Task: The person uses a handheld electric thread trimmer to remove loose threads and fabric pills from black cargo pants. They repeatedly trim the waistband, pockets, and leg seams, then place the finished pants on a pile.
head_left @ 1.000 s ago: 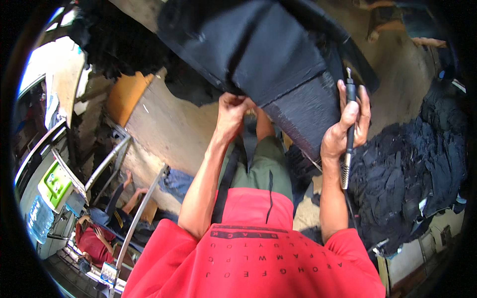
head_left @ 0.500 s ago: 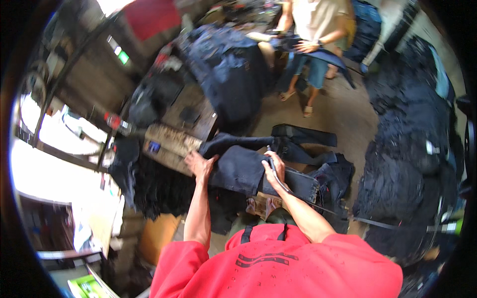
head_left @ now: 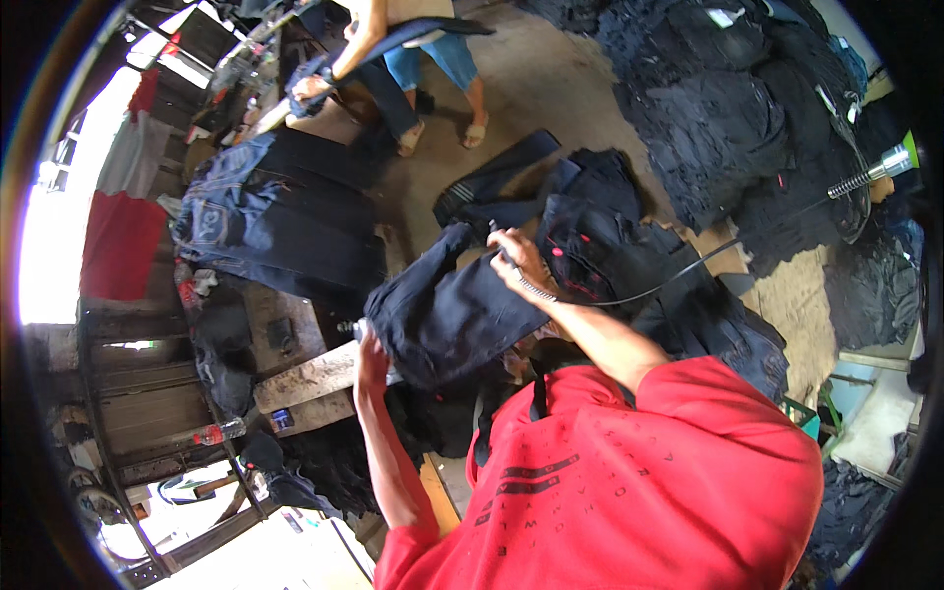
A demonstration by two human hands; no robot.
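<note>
Dark denim jeans point(head_left: 454, 313) lie stretched over a narrow wooden board in front of me, one leg end toward the left. My right hand point(head_left: 523, 264) is closed around a slim dark rotary tool point(head_left: 501, 246), held against the top of the denim. From that hand a black flexible cable point(head_left: 678, 278) runs to the right, with a metal coil near my wrist. My left hand point(head_left: 371, 356) is at the left end of the jeans, beside the wooden board point(head_left: 313, 388). Its fingers are mostly hidden, and a small metallic piece shows just past them.
Another person point(head_left: 423, 61) stands across from me, handling dark denim. Piled jeans point(head_left: 280, 211) sit at the left, and a large heap of dark garments point(head_left: 708, 108) at the right. A plastic bottle point(head_left: 220, 431) is near the left frame. More dark jeans point(head_left: 590, 236) lie beyond my right hand.
The view has swung to the right, so the scene looks turned. My left hand, spread on the board before, is now at the jeans' left end. My right hand keeps the rotary tool.
</note>
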